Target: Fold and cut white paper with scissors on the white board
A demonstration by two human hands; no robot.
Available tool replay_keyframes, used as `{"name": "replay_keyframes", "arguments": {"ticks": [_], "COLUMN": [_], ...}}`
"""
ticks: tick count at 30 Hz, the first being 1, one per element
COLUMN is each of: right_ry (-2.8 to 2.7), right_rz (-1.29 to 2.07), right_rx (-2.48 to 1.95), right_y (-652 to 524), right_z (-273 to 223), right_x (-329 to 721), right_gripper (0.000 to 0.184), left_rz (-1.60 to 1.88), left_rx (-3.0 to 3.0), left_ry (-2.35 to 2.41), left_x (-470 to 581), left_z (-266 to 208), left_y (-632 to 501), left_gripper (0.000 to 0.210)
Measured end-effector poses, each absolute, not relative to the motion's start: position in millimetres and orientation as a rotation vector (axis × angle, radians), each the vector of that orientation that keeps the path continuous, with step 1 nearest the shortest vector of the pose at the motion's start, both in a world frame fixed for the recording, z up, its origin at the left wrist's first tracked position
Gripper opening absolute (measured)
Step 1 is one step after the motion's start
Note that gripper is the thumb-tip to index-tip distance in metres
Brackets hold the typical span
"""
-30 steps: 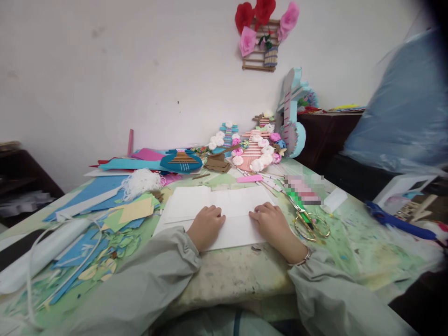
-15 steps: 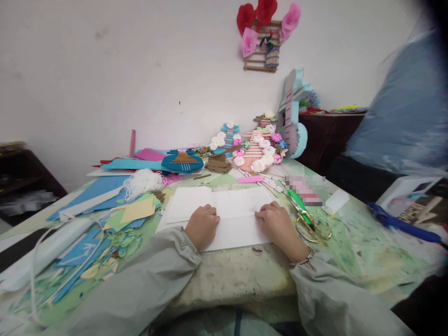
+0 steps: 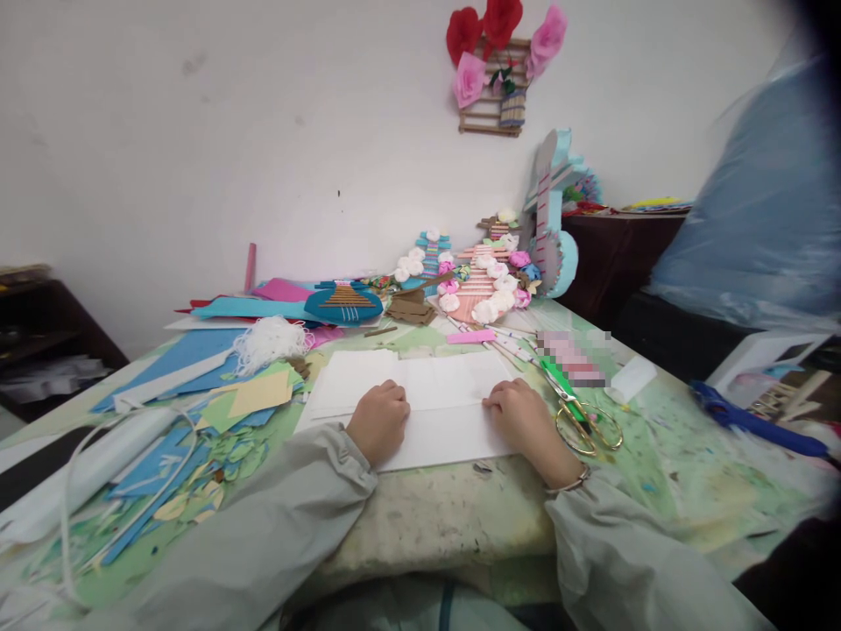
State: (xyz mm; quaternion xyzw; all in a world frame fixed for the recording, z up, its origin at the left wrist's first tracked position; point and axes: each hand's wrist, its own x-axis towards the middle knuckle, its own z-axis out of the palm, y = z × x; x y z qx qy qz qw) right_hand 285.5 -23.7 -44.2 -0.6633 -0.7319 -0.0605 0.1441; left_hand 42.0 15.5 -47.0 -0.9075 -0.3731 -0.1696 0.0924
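White paper sheets (image 3: pixel 440 438) lie flat in front of me, with a fold or overlapping edge running across them. My left hand (image 3: pixel 381 421) rests on their left part, fingers curled and pressed onto the paper. On the right side my right hand (image 3: pixel 526 425) is also curled, its thumb and fingertips at the crosswise edge. Whatever the fingertips pinch is partly hidden under the hands. Close to my right hand are gold-handled scissors (image 3: pixel 582 428) and a green-handled tool (image 3: pixel 561 386).
Blue and green paper scraps (image 3: pixel 229 451), a white yarn bundle (image 3: pixel 272 343) and a glue gun's white cord (image 3: pixel 69 508) spread on the left. Decorated stick crafts (image 3: pixel 483 285) stand at the back. A blue-handled tool (image 3: pixel 755 419) lies at the right edge.
My hands stay nearly in place on the paper; the right one has shifted very slightly to the right. Otherwise the view moves only a little.
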Motion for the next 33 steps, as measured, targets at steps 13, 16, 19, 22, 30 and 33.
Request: {"name": "replay_keyframes", "arguments": {"ticks": [13,16,19,22,30,33], "right_ry": [-2.412,-2.440,-2.386,-2.339,-2.373,-2.379], "right_rz": [-0.081,-0.022,0.057,0.109,0.155,0.139], "right_rx": [-1.123,-1.180,-1.270,-1.313,-1.342,-1.310], "right_y": [-23.8,-24.4,-22.6,-19.8,-18.1,-17.9], "right_z": [-60.1,-59.7,-56.8,-53.5,-49.2,-50.4], "right_x": [262.7,261.7,266.9,271.9,274.1,275.4], "right_gripper": [0.039,0.038,0.033,0.031,0.029,0.030], "left_rz": [-0.531,-0.426,-0.393,-0.405,-0.525,-0.633], "left_rx": [-2.914,-2.938,-2.924,-2.893,-2.723,-2.666], "left_ry": [-0.791,-0.907,-0.937,-0.959,-1.011,-1.092], "left_x": [54.9,55.3,52.5,47.7,42.4,33.3], "left_z": [-60.2,-59.9,-56.5,-51.6,-43.8,-43.3], "left_y": [12.4,11.2,10.9,11.4,8.8,18.0], "left_gripper": [0.040,0.042,0.042,0.036,0.024,0.030]}}
